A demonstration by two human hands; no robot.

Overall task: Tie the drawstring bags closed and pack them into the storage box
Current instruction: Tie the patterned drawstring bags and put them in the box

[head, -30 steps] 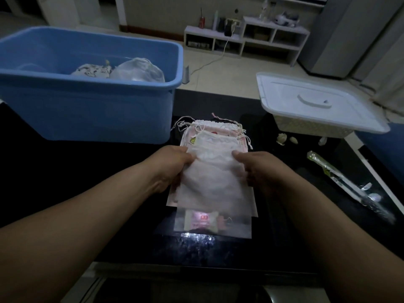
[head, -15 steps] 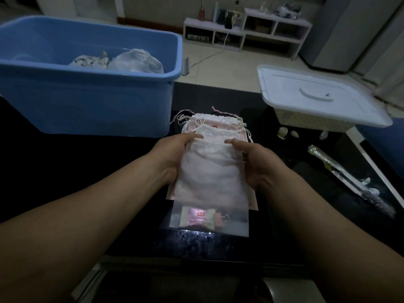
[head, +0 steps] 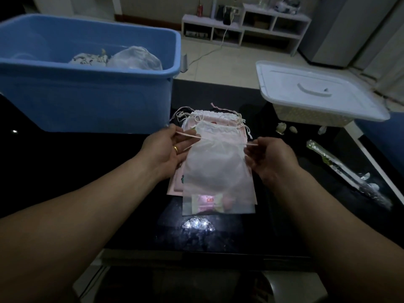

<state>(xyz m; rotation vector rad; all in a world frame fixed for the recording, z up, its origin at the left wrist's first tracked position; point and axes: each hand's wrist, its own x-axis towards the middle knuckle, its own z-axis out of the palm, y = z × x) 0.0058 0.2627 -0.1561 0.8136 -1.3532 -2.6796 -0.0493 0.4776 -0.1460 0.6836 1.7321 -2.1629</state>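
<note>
Looking down over a dark table (head: 65, 167), we see two bare forearms reaching forward. The left hand (head: 166, 149), wearing a gold ring (head: 175, 148), pinches the left cord (head: 188, 135) of a white drawstring bag (head: 216, 167) between thumb and curled fingers. The right hand (head: 269, 158) pinches the right cord (head: 251, 145) in the same way, so the two cords run outward from the gathered neck. The bag lies between the hands, on top of a stack of pale pink bags (head: 218, 115) in the middle of the table. A clear packet (head: 218, 205) shows from beneath its lower end. At the far left stands the blue storage box (head: 87, 99), open, with two filled bags (head: 135, 59) inside. At the far right we see a white lid (head: 317, 90) resting on a woven basket (head: 306, 115), and nearer us a long wrapped item (head: 341, 169).
</note>
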